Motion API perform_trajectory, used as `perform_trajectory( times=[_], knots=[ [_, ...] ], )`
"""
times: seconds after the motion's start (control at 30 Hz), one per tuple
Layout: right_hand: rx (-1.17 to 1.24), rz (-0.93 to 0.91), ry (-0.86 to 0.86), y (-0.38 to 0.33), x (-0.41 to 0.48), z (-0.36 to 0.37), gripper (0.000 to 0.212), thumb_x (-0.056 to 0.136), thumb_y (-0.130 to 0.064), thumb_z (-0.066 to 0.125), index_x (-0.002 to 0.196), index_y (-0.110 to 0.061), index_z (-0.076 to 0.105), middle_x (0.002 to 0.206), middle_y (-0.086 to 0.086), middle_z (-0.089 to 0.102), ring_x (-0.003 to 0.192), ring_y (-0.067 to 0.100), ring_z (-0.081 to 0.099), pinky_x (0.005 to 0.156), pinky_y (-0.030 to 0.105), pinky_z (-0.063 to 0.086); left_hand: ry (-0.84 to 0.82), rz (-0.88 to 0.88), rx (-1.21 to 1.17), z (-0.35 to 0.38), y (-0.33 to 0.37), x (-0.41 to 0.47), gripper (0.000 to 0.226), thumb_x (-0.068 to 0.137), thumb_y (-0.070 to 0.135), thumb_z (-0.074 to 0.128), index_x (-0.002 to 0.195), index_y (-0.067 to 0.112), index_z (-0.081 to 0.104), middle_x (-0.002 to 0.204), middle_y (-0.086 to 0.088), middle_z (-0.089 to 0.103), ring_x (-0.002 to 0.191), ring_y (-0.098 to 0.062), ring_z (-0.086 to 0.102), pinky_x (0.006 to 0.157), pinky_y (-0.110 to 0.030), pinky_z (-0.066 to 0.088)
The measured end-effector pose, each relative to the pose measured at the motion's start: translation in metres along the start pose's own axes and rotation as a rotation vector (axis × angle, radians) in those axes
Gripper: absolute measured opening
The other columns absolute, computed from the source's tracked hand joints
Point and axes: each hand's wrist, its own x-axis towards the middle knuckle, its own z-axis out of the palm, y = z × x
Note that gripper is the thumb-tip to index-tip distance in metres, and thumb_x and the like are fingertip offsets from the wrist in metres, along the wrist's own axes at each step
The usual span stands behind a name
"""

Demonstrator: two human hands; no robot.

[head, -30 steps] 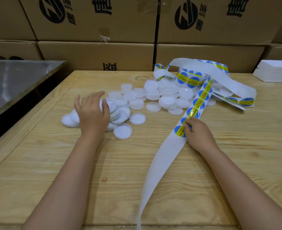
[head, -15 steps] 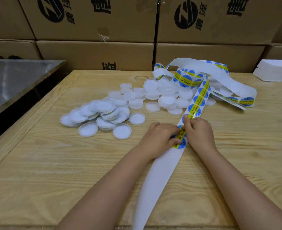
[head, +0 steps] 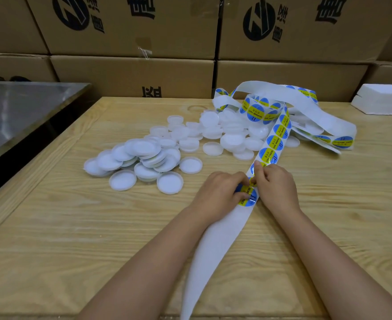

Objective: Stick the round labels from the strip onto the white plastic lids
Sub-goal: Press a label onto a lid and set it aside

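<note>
Two hands meet at centre frame on the label strip (head: 215, 245), which runs from the bottom edge up to a loose tangle at upper right. The left hand (head: 220, 192) pinches the lowest round label (head: 248, 197), its fingertips curled over the sticker's left rim. The right hand (head: 274, 184) grips the strip just above, thumb and forefinger closed on the backing; whether the label's edge has lifted is hard to tell. White plastic lids (head: 144, 158) lie heaped left of centre and trail toward the tangle, just beside the hands. Bare wooden table (head: 75, 250) spreads across the lower left and lower right. Cardboard boxes (head: 132, 72) wall the far edge.
</note>
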Motion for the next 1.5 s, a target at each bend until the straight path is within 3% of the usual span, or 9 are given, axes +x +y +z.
perform_trajectory(
  times=[0.23, 0.37, 0.5, 0.67, 0.83, 1.0, 1.2, 1.3, 1.5],
  knots=[
    [-0.034, 0.009, 0.000, 0.003, 0.000, -0.002, 0.054, 0.098, -0.034, 0.039, 0.060, -0.001, 0.060, 0.068, 0.010, 0.058, 0.073, 0.029, 0.051, 0.060, 0.037, 0.037, 0.101, -0.133, -0.293, -0.008, -0.002, -0.002, 0.006, 0.081, 0.013, 0.068, 0.080, 0.018, 0.066, 0.081, 0.009, 0.063, 0.082, -0.006, 0.055, 0.077, -0.021, 0.043],
    [-0.059, -0.007, -0.015, 0.003, 0.000, -0.003, 0.053, 0.093, -0.025, 0.051, 0.044, -0.015, 0.031, 0.050, 0.001, 0.035, 0.063, 0.028, 0.040, 0.053, 0.034, 0.024, 0.181, -0.332, -0.575, -0.014, -0.004, 0.000, 0.019, 0.082, 0.010, 0.069, 0.074, 0.026, 0.062, 0.073, 0.018, 0.064, 0.069, 0.006, 0.057, 0.069, -0.012, 0.046],
    [-0.068, 0.021, -0.023, 0.003, -0.001, -0.002, 0.047, 0.090, -0.025, 0.056, 0.047, -0.018, 0.039, 0.056, -0.002, 0.041, 0.069, 0.026, 0.046, 0.059, 0.031, 0.027, 0.310, -0.427, -0.713, -0.018, -0.008, 0.002, 0.018, 0.083, 0.008, 0.068, 0.075, 0.023, 0.061, 0.076, 0.009, 0.065, 0.071, 0.002, 0.059, 0.070, -0.013, 0.047],
    [0.494, 0.123, 0.048, -0.008, -0.002, -0.007, 0.019, 0.089, -0.030, 0.061, 0.082, -0.014, 0.068, 0.087, -0.002, 0.064, 0.083, 0.015, 0.054, 0.071, 0.024, 0.037, 0.374, -0.480, -0.806, -0.019, -0.011, 0.004, 0.017, 0.086, 0.008, 0.065, 0.077, 0.022, 0.061, 0.078, 0.005, 0.065, 0.073, -0.006, 0.061, 0.073, -0.017, 0.049],
    [0.714, 0.137, -0.102, -0.016, -0.006, -0.005, 0.009, 0.084, -0.020, 0.069, 0.078, -0.026, 0.068, 0.087, -0.010, 0.063, 0.078, 0.010, 0.051, 0.063, 0.014, 0.043, 0.354, -0.454, -0.816, -0.018, -0.012, 0.004, 0.016, 0.087, 0.007, 0.064, 0.079, 0.021, 0.062, 0.079, 0.004, 0.067, 0.074, -0.008, 0.063, 0.075, -0.023, 0.052],
    [0.768, 0.226, -0.011, -0.017, -0.004, 0.001, 0.016, 0.085, -0.016, 0.067, 0.071, -0.024, 0.066, 0.080, -0.011, 0.065, 0.073, 0.002, 0.055, 0.056, 0.008, 0.043, 0.368, -0.320, -0.384, -0.012, -0.010, 0.007, 0.023, 0.098, 0.019, 0.045, 0.109, 0.015, 0.065, 0.103, -0.003, 0.068, 0.097, -0.018, 0.061, 0.084, -0.028, 0.045],
    [0.798, 0.355, 0.099, -0.007, 0.001, 0.001, 0.007, 0.087, -0.018, 0.066, 0.080, -0.016, 0.067, 0.078, -0.003, 0.063, 0.077, 0.011, 0.057, 0.075, 0.025, 0.048, 0.110, -0.301, 0.359, 0.013, -0.022, 0.024, 0.060, 0.097, 0.022, 0.037, 0.149, 0.006, 0.011, 0.155, -0.010, 0.021, 0.143, -0.023, 0.014, 0.116, -0.045, 0.008],
    [0.816, 0.364, 0.114, -0.006, 0.001, 0.001, 0.012, 0.087, -0.018, 0.065, 0.075, -0.019, 0.066, 0.074, -0.004, 0.062, 0.068, 0.003, 0.055, 0.062, 0.012, 0.047, 0.048, -0.307, 0.528, 0.016, -0.027, 0.031, 0.059, 0.095, 0.025, 0.035, 0.147, 0.005, 0.017, 0.156, -0.008, 0.017, 0.146, -0.021, 0.004, 0.114, -0.047, -0.012],
    [0.832, 0.380, 0.131, -0.005, 0.002, 0.002, 0.008, 0.087, -0.017, 0.065, 0.082, -0.012, 0.067, 0.072, -0.005, 0.061, 0.067, 0.002, 0.055, 0.060, 0.010, 0.046, 0.078, -0.259, 0.543, 0.014, -0.027, 0.035, 0.041, 0.087, 0.016, 0.044, 0.125, 0.004, 0.049, 0.124, -0.011, 0.053, 0.130, -0.027, 0.036, 0.116, -0.043, -0.007]
  ],
)
